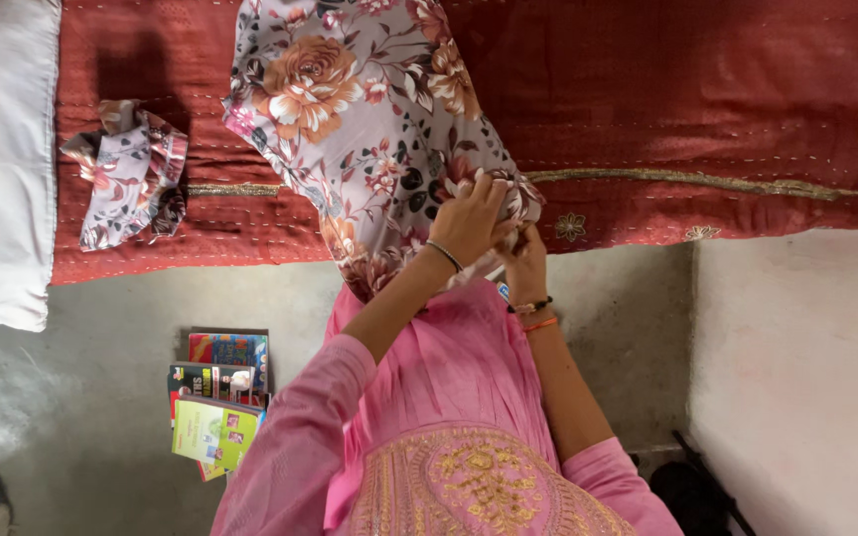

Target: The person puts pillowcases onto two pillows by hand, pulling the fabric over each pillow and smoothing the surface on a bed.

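A bed with a red quilted bedspread (747, 109) fills the head view. On it stands a floral-cased pillow (369, 119); both hands, left (471, 220) and right (523, 260), pinch its open end, seemingly nearly covered. A second crumpled floral pillowcase (131, 174) lies unused beside the pillow.

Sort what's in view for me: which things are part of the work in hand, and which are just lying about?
In hand:
- floral pillow cover, gripped at its lower end
- left hand on top of it
- right hand under that end

Lying about:
- small crumpled floral cloth
- red stitched bedspread
- white pillow
- stack of books on the floor
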